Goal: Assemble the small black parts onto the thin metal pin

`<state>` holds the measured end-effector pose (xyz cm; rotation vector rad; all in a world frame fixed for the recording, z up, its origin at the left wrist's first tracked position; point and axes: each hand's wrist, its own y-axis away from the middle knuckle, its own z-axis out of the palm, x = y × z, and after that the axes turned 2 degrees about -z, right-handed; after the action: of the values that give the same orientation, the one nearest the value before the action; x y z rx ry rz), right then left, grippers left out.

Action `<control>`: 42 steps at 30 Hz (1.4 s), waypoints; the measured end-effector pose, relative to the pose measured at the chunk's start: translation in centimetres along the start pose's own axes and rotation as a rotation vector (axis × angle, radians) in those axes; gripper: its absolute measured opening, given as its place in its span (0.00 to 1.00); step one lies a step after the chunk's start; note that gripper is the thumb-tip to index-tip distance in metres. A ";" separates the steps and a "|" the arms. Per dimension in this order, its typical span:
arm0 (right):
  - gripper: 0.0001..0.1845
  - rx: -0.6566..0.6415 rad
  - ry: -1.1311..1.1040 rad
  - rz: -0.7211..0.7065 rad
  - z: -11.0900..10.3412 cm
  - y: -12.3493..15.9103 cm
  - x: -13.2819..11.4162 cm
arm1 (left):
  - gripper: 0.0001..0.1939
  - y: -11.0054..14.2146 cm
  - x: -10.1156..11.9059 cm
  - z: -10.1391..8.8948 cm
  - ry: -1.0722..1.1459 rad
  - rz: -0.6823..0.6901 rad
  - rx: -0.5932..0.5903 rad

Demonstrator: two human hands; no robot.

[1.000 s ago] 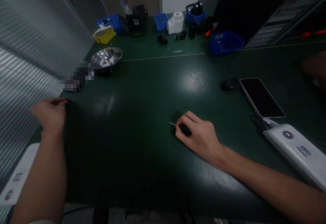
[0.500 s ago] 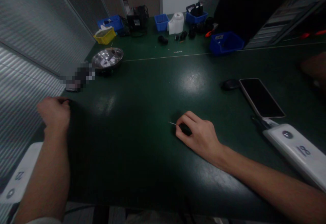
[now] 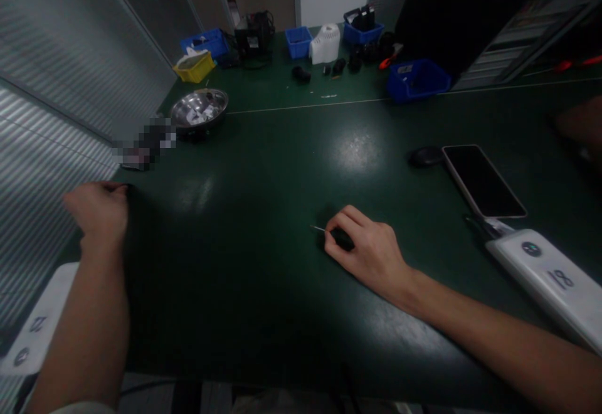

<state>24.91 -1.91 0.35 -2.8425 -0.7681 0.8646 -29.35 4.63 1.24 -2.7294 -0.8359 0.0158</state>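
Note:
Near the middle of the green table (image 3: 226,263), my right hand (image 3: 369,248) rests with thumb and fingertips pinched on a thin, pale, needle-like stick (image 3: 317,228). Its short free end points left, just above or on the tabletop; which of the two I cannot tell. My left hand (image 3: 98,207) is at the left edge of the table, its fingers closed in a pinch. A tiny dark bit (image 3: 128,185) shows at those fingertips, too small to name.
Right of my right hand lie a phone (image 3: 484,180), a black mouse-like object (image 3: 424,157) and a white power bank (image 3: 548,276). A metal bowl (image 3: 221,101) holds pale pieces. Blue bins (image 3: 416,91) and a yellow bin (image 3: 197,70) stand further back. Another person's hand (image 3: 580,122) is far right.
My left hand has shifted slightly left. My right hand and the thin stick stay in place.

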 end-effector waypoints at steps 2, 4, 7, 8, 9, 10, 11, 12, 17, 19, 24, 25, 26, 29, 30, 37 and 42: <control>0.06 0.001 0.007 0.002 0.0 0.0 0.0 | 0.13 0.2 0.2 -0.2 0.005 -0.018 0.006; 0.06 0.004 0.014 0.002 0.0 0.0 0.0 | 0.14 0.4 0.5 -0.4 0.009 -0.036 0.015; 0.07 0.017 0.014 -0.002 0.1 0.1 0.0 | 0.14 0.5 0.8 -0.6 0.018 -0.038 0.009; 0.07 0.018 0.014 -0.005 0.2 0.1 0.1 | 0.14 0.5 0.9 -0.7 0.021 -0.036 0.007; 0.07 0.020 0.015 -0.008 0.2 0.1 0.1 | 0.14 0.5 0.9 -0.7 0.025 -0.037 0.005; 0.07 0.022 0.018 -0.010 0.3 0.1 0.2 | 0.14 0.5 0.9 -0.8 0.028 -0.041 0.005; 0.07 0.026 0.020 -0.013 0.3 0.1 0.2 | 0.14 0.5 1.0 -0.8 0.031 -0.050 0.007; 0.07 0.030 0.020 -0.015 0.3 0.1 0.2 | 0.15 0.5 0.9 -0.8 0.036 -0.064 0.008; 0.09 0.009 -0.015 -0.059 0.1 0.1 0.1 | 0.14 1.1 1.0 -0.8 0.095 -0.121 0.012; 0.09 -0.019 -0.020 -0.080 0.0 0.1 0.1 | 0.14 1.2 1.5 -0.9 0.131 -0.097 0.028; 0.08 -0.052 -0.025 -0.107 -0.2 0.2 0.2 | 0.18 2.6 6.2 -1.0 0.283 0.124 0.002; 0.09 -0.050 -0.029 -0.112 -0.2 0.2 0.3 | 0.19 3.4 7.9 -1.2 0.336 0.205 -0.012; 0.09 -0.048 -0.034 -0.119 -0.1 0.3 0.3 | 0.18 4.5 9.7 -1.4 0.398 0.301 -0.028; 0.09 -0.041 -0.058 -0.135 0.2 0.3 0.5 | 0.12 9.3 15.3 -2.6 0.720 0.709 -0.093; 0.09 -0.035 -0.068 -0.135 0.3 0.3 0.6 | 0.09 11.2 16.9 -3.1 0.790 0.809 -0.154; 0.18 0.047 -0.110 -0.132 0.7 0.1 0.4 | 0.02 19.4 21.4 -3.3 0.934 1.142 -0.505; 0.11 0.110 -0.213 -0.067 0.2 -0.2 -0.2 | 0.04 19.2 21.1 -2.4 0.928 1.121 -0.577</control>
<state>24.59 -1.88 0.30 -2.6434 -0.8047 1.1740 -1.09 0.37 -0.17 -2.7377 1.0566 -1.2620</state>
